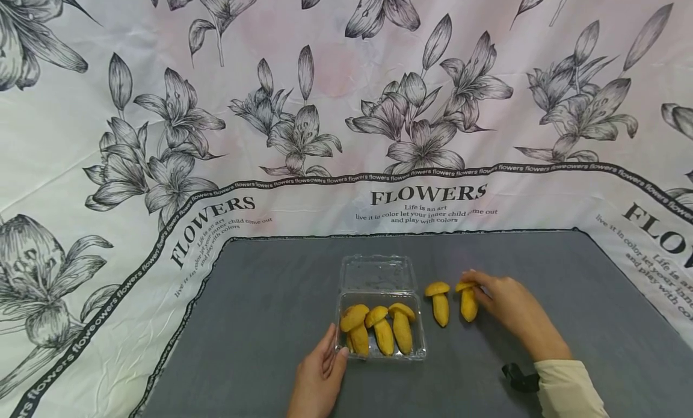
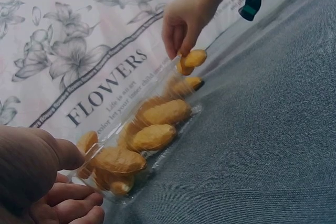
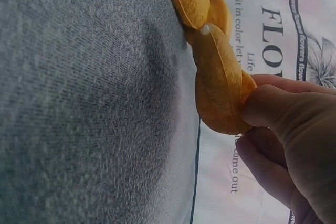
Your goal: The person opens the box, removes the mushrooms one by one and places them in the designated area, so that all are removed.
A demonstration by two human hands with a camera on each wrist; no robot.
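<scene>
A clear plastic clamshell box (image 1: pixel 419 353) lies with its lid raised at the back. Yellow mushrooms (image 1: pixel 383 334) fill it, three on top in the head view and others partly hidden beneath. My left hand (image 1: pixel 318 373) holds the box at its front left corner, thumb on the near side and fingers along the left wall. To the right of the box, my right hand (image 1: pixel 509 304) pinches a yellow mushroom (image 3: pixel 218 77) by its cap, stem toward me. Another mushroom (image 1: pixel 440 304) lies between that one and the box.
Grey cloth (image 1: pixel 260 322) covers the table. Behind it hangs a white and pink floral sheet (image 1: pixel 325 135) with printed words, and its border runs along the table's back and sides. A dark strap (image 1: pixel 520 379) sits by the right sleeve (image 1: pixel 568 388).
</scene>
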